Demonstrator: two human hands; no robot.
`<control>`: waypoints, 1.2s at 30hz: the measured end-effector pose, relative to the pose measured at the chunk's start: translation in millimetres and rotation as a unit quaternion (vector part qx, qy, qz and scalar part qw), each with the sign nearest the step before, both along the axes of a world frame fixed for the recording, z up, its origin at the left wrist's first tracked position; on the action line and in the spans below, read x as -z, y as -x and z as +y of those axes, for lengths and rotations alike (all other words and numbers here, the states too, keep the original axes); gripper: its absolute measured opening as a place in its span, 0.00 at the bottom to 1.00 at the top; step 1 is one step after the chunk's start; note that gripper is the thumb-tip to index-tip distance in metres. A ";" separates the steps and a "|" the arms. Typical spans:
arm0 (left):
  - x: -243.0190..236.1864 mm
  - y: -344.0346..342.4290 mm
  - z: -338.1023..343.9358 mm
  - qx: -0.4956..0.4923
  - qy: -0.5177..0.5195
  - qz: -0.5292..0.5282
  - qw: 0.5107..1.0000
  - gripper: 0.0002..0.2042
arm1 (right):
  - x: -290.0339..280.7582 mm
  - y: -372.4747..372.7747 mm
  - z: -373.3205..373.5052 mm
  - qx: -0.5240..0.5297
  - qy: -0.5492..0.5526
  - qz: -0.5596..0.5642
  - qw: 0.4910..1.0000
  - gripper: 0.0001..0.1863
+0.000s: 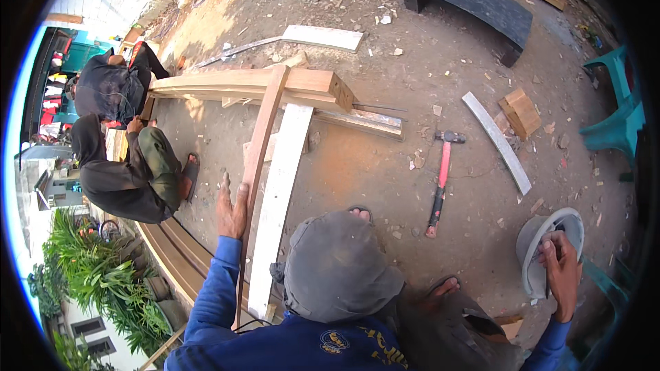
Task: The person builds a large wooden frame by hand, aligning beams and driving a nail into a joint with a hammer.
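My left hand point(231, 209), in a blue sleeve, rests with fingers extended against a long narrow brown wooden strip point(265, 130). A white-painted plank point(280, 199) lies alongside it, and both reach thicker timber beams point(302, 81). My right hand point(560, 268) is at a grey bucket point(548, 223) on the right, fingers curled together over its inside; what they hold is too small to make out. A hammer point(440, 185) with a red and black handle lies on the ground between my hands. My grey-clad knee point(337, 261) is low in the middle.
Two people point(127, 172) point(110, 86) crouch at the left by long timbers point(168, 254). Behind are plants point(103, 282). A dark bench point(467, 14) is at the back, green plastic chairs point(615, 130) at right. A grey strip point(495, 144) and wood block point(519, 113) lie on the ground.
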State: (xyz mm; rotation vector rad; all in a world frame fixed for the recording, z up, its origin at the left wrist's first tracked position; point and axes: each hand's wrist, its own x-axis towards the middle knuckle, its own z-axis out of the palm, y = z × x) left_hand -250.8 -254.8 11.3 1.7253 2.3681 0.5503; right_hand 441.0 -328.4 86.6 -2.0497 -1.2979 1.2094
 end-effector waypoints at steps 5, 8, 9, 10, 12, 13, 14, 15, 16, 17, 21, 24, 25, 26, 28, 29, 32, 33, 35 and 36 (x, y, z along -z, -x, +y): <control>-53.0 -54.8 23.7 0.062 0.111 -0.059 0.990 0.44 | 34.6 101.3 151.6 -0.241 -0.076 -0.139 0.957 0.24; -45.5 -37.6 24.0 0.035 0.150 -0.097 0.983 0.44 | 80.6 188.5 221.8 -0.372 -0.156 -0.139 0.905 0.33; -46.3 -33.0 23.6 0.054 0.152 -0.096 0.982 0.43 | 92.6 215.4 237.0 -0.396 -0.157 -0.148 0.893 0.36; -41.1 -34.8 20.9 0.079 0.151 -0.106 0.980 0.42 | 102.8 232.0 245.6 -0.419 -0.196 -0.194 0.865 0.38; -34.7 -31.7 20.4 0.088 0.150 -0.100 0.980 0.41 | 131.6 273.1 273.5 -0.471 -0.230 -0.217 0.824 0.40; -33.4 -30.3 20.3 0.087 0.147 -0.109 0.979 0.40 | 145.6 290.0 284.5 -0.480 -0.227 -0.247 0.811 0.41; -31.0 -29.5 17.6 0.083 0.148 -0.121 0.978 0.40 | 156.4 301.3 284.1 -0.493 -0.220 -0.276 0.795 0.41; -26.9 -26.6 10.8 0.088 0.142 -0.107 0.980 0.39 | 173.3 312.2 281.9 -0.494 -0.195 -0.269 0.803 0.41; -22.9 -25.3 11.4 0.100 0.125 -0.089 0.983 0.39 | 187.2 318.6 289.7 -0.489 -0.180 -0.269 0.810 0.41; -20.2 -28.6 13.0 0.103 0.114 -0.078 0.985 0.39 | 200.5 312.4 292.9 -0.471 -0.201 -0.272 0.815 0.41; -23.9 -37.4 13.8 0.044 0.152 -0.016 0.987 0.39 | 230.6 302.1 304.5 -0.450 -0.267 -0.327 0.787 0.42; -24.0 -36.7 5.7 0.040 0.081 0.019 0.996 0.36 | 249.3 296.9 318.4 -0.488 -0.286 -0.335 0.754 0.42; -25.6 -34.9 4.1 0.017 0.082 0.016 0.996 0.36 | 250.6 297.9 323.3 -0.496 -0.287 -0.341 0.745 0.42; -27.9 -32.9 3.1 0.041 0.031 -0.022 0.998 0.37 | 252.5 295.8 328.9 -0.511 -0.294 -0.337 0.734 0.42; -44.0 -34.4 -21.9 0.052 -0.025 -0.053 0.997 0.40 | 254.7 295.0 333.9 -0.511 -0.291 -0.334 0.737 0.42; -58.7 -37.0 -45.3 0.050 -0.097 0.002 0.994 0.38 | 253.3 297.2 333.7 -0.522 -0.300 -0.325 0.729 0.42; -107.6 -24.4 -126.5 -0.002 -0.145 0.015 0.989 0.32 | 245.4 296.5 328.7 -0.535 -0.287 -0.334 0.721 0.43; -128.1 -19.0 -169.8 -0.041 -0.138 0.092 0.985 0.31 | 243.3 294.9 331.2 -0.525 -0.278 -0.342 0.728 0.44; -163.1 -15.8 -266.1 -0.201 -0.068 0.146 0.966 0.32 | 240.9 302.6 327.7 -0.518 -0.283 -0.337 0.733 0.44; -176.4 -26.8 -310.5 -0.350 -0.053 0.058 0.934 0.33 | 239.7 305.1 324.2 -0.513 -0.264 -0.357 0.735 0.45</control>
